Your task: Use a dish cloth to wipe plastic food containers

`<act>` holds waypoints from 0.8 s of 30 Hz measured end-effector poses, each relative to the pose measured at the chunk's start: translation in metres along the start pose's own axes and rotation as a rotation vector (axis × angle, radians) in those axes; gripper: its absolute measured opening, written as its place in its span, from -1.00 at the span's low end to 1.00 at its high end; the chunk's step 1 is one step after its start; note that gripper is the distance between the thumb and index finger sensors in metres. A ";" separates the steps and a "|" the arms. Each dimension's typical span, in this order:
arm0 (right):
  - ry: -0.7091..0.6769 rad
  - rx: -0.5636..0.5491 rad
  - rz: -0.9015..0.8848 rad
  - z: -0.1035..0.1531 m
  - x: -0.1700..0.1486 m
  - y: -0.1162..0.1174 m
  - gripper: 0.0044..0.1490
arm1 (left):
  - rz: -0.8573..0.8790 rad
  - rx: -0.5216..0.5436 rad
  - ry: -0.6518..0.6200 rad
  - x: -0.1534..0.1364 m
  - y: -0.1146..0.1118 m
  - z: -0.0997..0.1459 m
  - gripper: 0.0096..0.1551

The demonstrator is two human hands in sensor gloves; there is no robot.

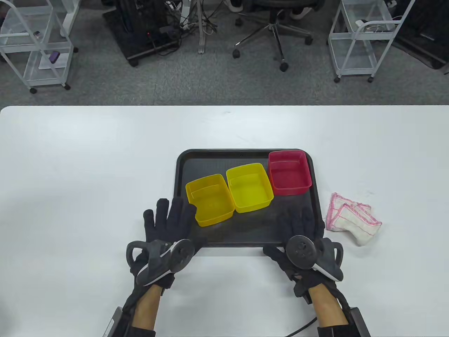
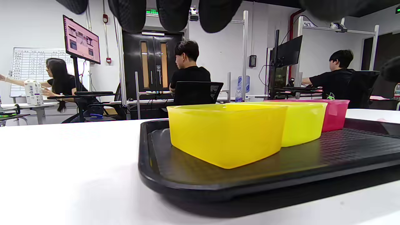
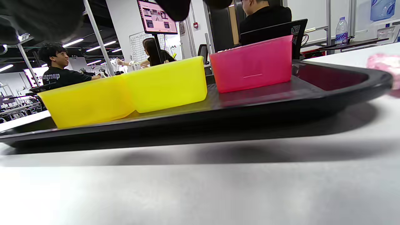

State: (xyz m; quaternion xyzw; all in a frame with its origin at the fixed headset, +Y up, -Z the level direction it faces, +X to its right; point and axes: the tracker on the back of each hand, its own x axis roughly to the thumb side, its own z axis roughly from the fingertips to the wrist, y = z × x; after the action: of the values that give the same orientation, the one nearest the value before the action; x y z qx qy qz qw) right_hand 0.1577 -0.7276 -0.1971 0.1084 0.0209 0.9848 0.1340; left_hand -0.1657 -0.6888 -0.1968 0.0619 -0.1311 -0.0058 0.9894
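A black tray [image 1: 245,156] on the white table holds three open plastic containers: a yellow one [image 1: 209,204] at the left, a lighter yellow one [image 1: 249,187] in the middle and a red one [image 1: 290,172] at the back right. A folded white dish cloth with pink edging [image 1: 352,218] lies on the table right of the tray. My left hand [image 1: 168,219] is open, fingers spread, at the tray's front left corner beside the yellow container. My right hand [image 1: 298,219] is open, fingers over the tray's front right part. Both hold nothing. The wrist views show the containers [image 2: 228,134] [image 3: 168,84] from the side.
The white table [image 1: 87,168] stretches wide left of the tray and behind it. Beyond the far edge stand an office chair [image 1: 277,31] and wire carts [image 1: 364,38]. The dish cloth shows blurred at the right edge of the right wrist view [image 3: 386,65].
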 end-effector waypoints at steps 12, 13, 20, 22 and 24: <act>0.006 0.024 -0.023 0.000 0.000 0.003 0.13 | -0.013 0.029 -0.037 0.007 0.003 0.003 0.04; 0.007 0.025 -0.024 0.000 0.000 0.002 0.13 | -0.012 0.029 -0.038 0.007 0.004 0.003 0.04; 0.008 0.027 -0.025 0.000 0.000 0.002 0.13 | -0.018 0.021 -0.045 0.008 0.002 0.004 0.04; 0.005 0.029 -0.024 0.000 0.000 0.002 0.12 | -0.023 0.025 -0.046 0.009 0.002 0.004 0.03; 0.002 0.033 -0.023 0.000 0.001 0.003 0.12 | -0.022 0.027 -0.048 0.010 0.002 0.004 0.03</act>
State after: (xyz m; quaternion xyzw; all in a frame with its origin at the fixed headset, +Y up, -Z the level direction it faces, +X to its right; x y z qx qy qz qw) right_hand 0.1560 -0.7302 -0.1962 0.1095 0.0385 0.9828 0.1435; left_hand -0.1573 -0.6872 -0.1901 0.0765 -0.1540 -0.0165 0.9850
